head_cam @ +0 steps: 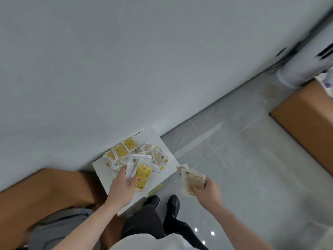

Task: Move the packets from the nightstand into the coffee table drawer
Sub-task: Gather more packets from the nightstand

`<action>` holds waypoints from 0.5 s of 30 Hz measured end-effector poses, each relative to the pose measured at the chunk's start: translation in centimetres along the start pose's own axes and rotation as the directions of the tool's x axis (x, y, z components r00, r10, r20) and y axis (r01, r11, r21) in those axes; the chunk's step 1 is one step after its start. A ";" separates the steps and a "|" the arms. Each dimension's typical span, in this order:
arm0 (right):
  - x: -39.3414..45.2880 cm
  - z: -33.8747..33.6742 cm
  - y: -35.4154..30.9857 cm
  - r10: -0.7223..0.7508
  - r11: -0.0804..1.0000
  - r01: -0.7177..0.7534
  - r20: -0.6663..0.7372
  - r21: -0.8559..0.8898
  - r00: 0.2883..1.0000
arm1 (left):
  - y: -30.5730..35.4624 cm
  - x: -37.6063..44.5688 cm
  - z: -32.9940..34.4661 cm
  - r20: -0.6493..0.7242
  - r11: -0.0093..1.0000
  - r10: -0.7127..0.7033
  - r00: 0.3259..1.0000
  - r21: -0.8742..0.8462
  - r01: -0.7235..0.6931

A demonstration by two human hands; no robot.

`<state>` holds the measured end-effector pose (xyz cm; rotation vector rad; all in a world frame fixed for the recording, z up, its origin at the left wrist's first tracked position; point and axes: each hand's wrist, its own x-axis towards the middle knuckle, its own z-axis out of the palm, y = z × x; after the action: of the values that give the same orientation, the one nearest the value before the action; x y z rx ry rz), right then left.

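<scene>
Nearest, two black shoes [163, 202] stand on the grey tiled floor [234, 159]. The right hand [207, 193] grips a small stack of beige flat packets [191, 179], count unclear, held over the floor. The left hand [122, 189] pinches a yellow star-printed packet and white ones [142, 175] over the white square nightstand [167, 150]. Beyond lies a heap of yellow and white packets [137, 152], roughly a dozen, blurred. One yellow packet [155, 188] lies on the floor. A brown wooden piece [306, 121] stands far right.

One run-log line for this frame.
left hand: grips packets on nightstand | right hand: holds beige packets
</scene>
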<state>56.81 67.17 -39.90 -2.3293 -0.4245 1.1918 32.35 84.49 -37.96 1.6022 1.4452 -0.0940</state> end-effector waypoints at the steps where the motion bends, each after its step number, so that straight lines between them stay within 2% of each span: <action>1: -1.2 -0.6 0.1 0.023 1.000 -0.023 -0.009 0.012 1.000 | 1.0 0.1 -0.3 0.045 0.999 0.030 0.999 0.041 -0.032; 4: -4.9 -1.6 1.3 0.089 0.995 -0.085 -0.066 0.056 0.994 | 3.8 0.6 -0.7 0.197 0.974 0.163 0.967 0.122 -0.190; 9: -11.0 -1.5 4.0 0.211 0.956 -0.156 -0.212 0.248 0.954 | 7.8 -0.4 -0.5 0.358 0.879 0.316 0.879 0.238 -0.414; 15: -18.3 -1.0 8.7 0.305 0.885 -0.129 -0.347 0.448 0.887 | 10.8 -4.8 1.5 0.500 0.756 0.464 0.731 0.207 -0.621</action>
<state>47.59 50.89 -32.00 -2.1970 0.2363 0.7523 40.45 81.49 -29.74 2.1047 0.5829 -0.3543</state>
